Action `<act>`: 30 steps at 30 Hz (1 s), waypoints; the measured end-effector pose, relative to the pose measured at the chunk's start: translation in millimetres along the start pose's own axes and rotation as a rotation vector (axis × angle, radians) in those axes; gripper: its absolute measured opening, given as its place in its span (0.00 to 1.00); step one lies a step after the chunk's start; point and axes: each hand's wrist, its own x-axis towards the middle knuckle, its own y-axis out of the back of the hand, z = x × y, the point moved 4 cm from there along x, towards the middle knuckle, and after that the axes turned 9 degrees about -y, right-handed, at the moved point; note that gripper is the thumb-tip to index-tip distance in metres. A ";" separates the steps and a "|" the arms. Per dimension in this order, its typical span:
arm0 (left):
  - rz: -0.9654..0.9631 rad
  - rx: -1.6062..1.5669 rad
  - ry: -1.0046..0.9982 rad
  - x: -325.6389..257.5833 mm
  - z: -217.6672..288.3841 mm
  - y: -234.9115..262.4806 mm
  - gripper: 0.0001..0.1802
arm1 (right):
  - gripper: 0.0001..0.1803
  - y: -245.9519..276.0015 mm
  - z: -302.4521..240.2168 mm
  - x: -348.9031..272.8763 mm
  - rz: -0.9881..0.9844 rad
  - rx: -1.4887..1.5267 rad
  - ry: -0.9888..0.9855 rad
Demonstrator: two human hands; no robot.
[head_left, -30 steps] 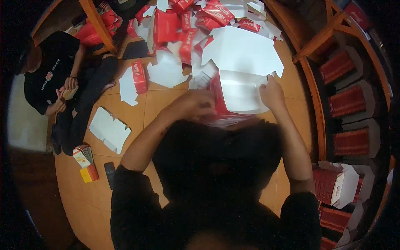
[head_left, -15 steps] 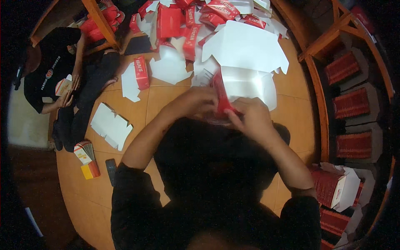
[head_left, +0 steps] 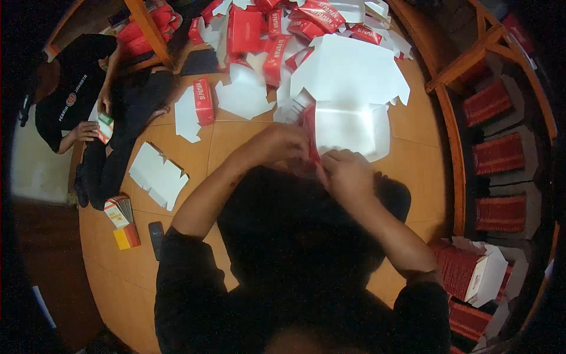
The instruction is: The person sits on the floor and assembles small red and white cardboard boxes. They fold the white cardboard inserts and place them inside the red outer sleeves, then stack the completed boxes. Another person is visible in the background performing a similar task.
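Observation:
In front of my lap stands a cardboard food box (head_left: 345, 127), white inside and red outside, with its wide white lid (head_left: 351, 71) folded open away from me. My left hand (head_left: 286, 144) is closed at the red side wall, its fingertips partly hidden behind it. My right hand (head_left: 351, 171) pinches the near corner of that same wall, fingers curled over the edge. Between the two hands the red panel (head_left: 311, 133) stands upright. Exactly how the corner flaps sit under my fingers is hidden.
Folded red boxes (head_left: 244, 32) lie heaped at the back. A flat white carton (head_left: 158, 175), a phone (head_left: 155, 239) and small cartons (head_left: 121, 213) are on the left floor. A co-worker (head_left: 71, 100) sits there holding a small carton. Red stacks (head_left: 498, 154) fill the right shelf.
My right hand has shifted slightly left and curled more over the box's near corner. The red wall looks narrower and more upright. The co-worker's hands have moved, and green now shows at their carton.

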 end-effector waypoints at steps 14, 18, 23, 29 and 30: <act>-0.183 0.579 -0.152 0.1 6.1 -1.4 0.14 | 0.19 -5.5 13.3 97.5 -0.250 0.171 -0.180; -0.135 0.832 -0.152 0.8 0.6 10.7 0.12 | 0.19 -1.3 4.9 102.0 -0.291 0.035 -0.152; -0.075 0.805 -0.155 2.5 -11.0 4.7 0.12 | 0.21 -15.5 11.3 104.5 -0.278 -0.025 -0.047; 0.054 0.654 -0.162 -5.2 -14.9 1.9 0.15 | 0.19 -15.9 15.9 104.8 -0.736 0.479 -0.614; 0.057 0.622 -0.177 -2.4 -14.4 1.3 0.15 | 0.19 -21.4 20.8 105.4 -0.719 0.354 -0.480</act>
